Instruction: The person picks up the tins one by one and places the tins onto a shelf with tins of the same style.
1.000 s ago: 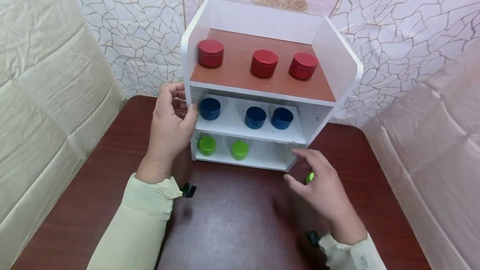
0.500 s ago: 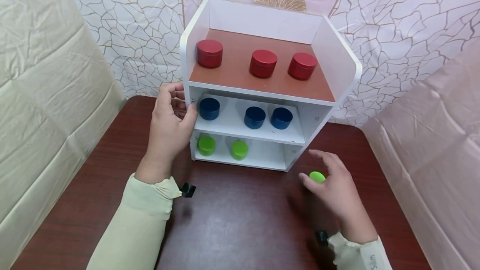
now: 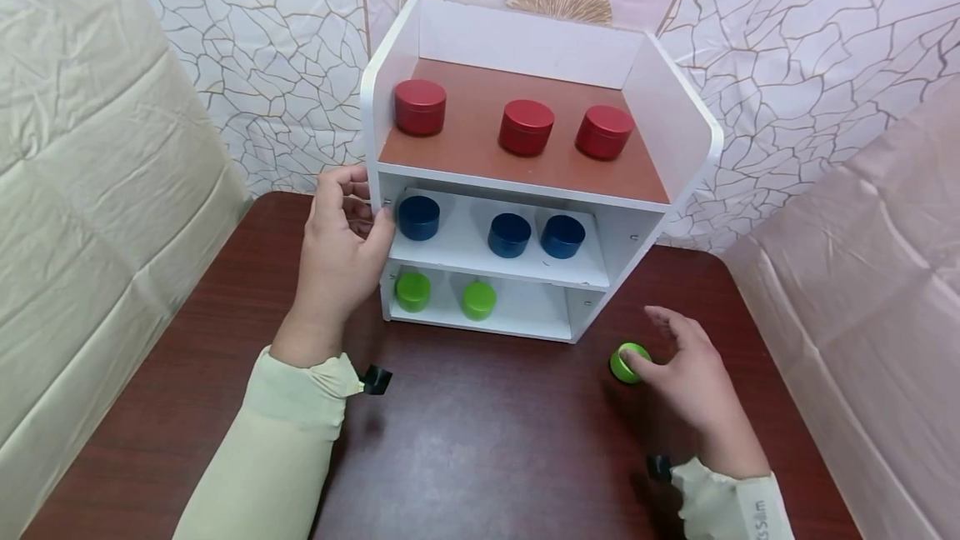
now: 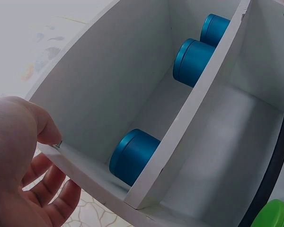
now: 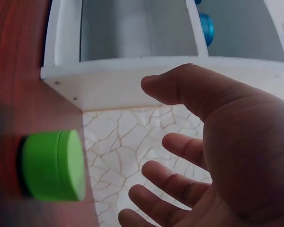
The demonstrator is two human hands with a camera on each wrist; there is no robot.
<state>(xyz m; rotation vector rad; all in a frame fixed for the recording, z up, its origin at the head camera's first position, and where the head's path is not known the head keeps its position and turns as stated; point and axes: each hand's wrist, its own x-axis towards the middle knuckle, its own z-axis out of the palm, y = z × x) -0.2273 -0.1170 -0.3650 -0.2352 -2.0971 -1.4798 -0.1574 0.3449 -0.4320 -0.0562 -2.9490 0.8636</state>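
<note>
A white three-level shelf unit [image 3: 667, 119] stands on the dark table. My left hand [image 3: 337, 248] grips its left side panel, the thumb on the inner face and the fingers outside, as the left wrist view also shows. Right of the unit, a lone green tin [image 3: 621, 367] stands on the table. My right hand [image 3: 693, 382] hovers just to the right of this tin, fingers spread and holding nothing. In the right wrist view the green tin [image 5: 42, 165] appears apart from the fingers.
Three red tins [image 3: 527, 127] sit on the brown top level. Three blue tins [image 3: 510, 236] occupy the middle shelf, and two green tins [image 3: 412, 292] the bottom one. Patterned cloth [image 3: 285, 65] hangs behind; pale cloth [image 3: 847, 215] borders the table.
My right hand has moved to the right, away from the shelf unit, uncovering the lone green tin. The left hand keeps its hold on the panel.
</note>
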